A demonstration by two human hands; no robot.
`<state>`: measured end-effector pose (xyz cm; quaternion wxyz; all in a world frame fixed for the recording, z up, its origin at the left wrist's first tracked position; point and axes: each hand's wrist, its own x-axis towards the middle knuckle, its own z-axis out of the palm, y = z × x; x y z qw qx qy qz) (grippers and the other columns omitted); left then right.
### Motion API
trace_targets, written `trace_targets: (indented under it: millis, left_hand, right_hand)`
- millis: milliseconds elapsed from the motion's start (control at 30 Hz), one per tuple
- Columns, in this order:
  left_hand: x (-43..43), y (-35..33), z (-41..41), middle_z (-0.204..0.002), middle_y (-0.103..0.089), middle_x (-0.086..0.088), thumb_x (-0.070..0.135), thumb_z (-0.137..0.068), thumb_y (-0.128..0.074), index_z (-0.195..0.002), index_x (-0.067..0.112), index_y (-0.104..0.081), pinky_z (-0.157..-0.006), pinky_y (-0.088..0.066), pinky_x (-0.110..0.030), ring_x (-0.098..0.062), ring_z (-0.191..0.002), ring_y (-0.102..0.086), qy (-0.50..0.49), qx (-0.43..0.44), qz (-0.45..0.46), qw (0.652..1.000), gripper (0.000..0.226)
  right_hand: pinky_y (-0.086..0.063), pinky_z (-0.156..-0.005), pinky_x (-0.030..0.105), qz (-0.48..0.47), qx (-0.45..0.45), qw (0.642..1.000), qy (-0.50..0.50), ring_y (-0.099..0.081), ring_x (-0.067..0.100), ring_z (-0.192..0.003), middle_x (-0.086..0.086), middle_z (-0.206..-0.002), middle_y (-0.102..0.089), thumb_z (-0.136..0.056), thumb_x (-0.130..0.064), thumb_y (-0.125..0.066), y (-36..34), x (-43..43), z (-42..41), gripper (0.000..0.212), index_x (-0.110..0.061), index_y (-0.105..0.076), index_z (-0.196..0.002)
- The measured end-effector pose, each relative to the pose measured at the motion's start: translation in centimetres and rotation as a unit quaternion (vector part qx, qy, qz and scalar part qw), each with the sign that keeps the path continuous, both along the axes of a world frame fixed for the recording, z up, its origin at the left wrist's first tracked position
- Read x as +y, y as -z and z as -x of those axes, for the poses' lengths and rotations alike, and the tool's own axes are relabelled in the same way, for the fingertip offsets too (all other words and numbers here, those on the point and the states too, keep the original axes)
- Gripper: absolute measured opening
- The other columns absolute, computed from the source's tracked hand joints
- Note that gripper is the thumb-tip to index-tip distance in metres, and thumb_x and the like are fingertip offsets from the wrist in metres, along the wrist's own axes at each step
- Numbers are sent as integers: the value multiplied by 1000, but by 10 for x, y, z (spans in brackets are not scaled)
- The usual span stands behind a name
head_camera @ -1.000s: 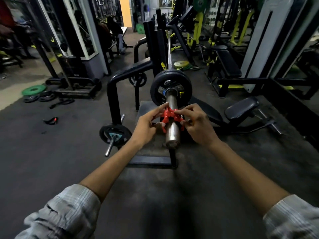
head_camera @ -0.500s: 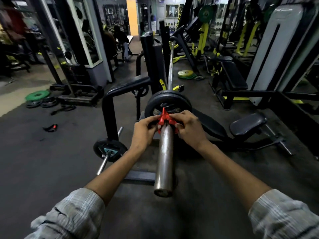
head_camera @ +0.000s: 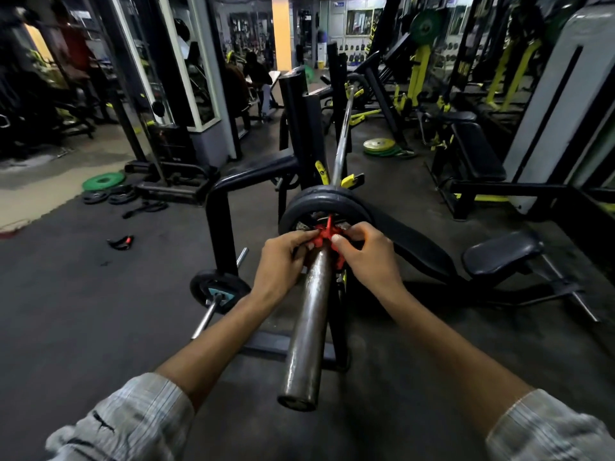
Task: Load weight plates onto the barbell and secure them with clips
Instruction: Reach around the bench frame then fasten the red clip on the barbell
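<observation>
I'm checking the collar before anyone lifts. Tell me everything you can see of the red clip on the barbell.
The red clip looks like a spring collar with red-coated handles, one sticking up. It sits around the barbell sleeve, close against the black weight plate; whether it touches the plate is hidden. The left hand and right hand pinch it from either side, covering most of it. A bit of red also shows lower down, beside the sleeve. Whether it is fully seated cannot be told.
</observation>
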<state>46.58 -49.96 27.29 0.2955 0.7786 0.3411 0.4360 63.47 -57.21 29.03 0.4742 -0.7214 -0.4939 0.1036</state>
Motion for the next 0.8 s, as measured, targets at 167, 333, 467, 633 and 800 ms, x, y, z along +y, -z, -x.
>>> trace_targets:
  millis: [167,333,467,633,800]
  left_hand:
    - [-3,-11,2,-116,-72,14,-6,-92,-60,-127,15,-73,-97,-51,-15,3,-108,-67,5,34,-36,999,42]
    - [-7,-10,4,-114,-74,16,6,-97,-66,-129,17,-71,-88,-55,-14,7,-99,-70,9,14,-12,1000,34]
    - [-8,-9,6,-121,-75,4,11,-97,-68,-130,17,-71,-93,-54,-16,0,-105,-70,4,16,-8,1000,34]
    - [-4,-11,8,-118,-76,3,12,-97,-67,-129,16,-71,-95,-59,-33,-4,-106,-72,13,28,-2,1000,33]
    - [-6,-13,11,-117,-75,6,10,-97,-66,-130,16,-70,-99,-56,-31,-5,-106,-71,15,42,-10,999,34]
  right_hand:
    - [-60,-74,41,-18,109,994,26,-72,12,-75,-5,-80,-74,-85,-63,-69,-3,9,5,41,-23,-70,-87]
    - [-61,-78,50,-44,162,985,41,-73,18,-77,-1,-77,-75,-92,-55,-66,5,16,7,37,-20,-72,-81]
    - [-63,-75,54,-33,288,955,56,-77,34,-81,14,-82,-78,-93,-47,-69,5,21,9,37,-16,-70,-72]
    - [-65,-77,43,50,461,886,4,-78,25,-86,12,-100,-78,-80,-60,-79,7,9,-1,53,-11,-72,-99]
    - [-61,-85,51,83,530,844,-19,-70,37,-108,22,-116,-70,-86,-62,-71,10,10,5,71,-1,-64,-121]
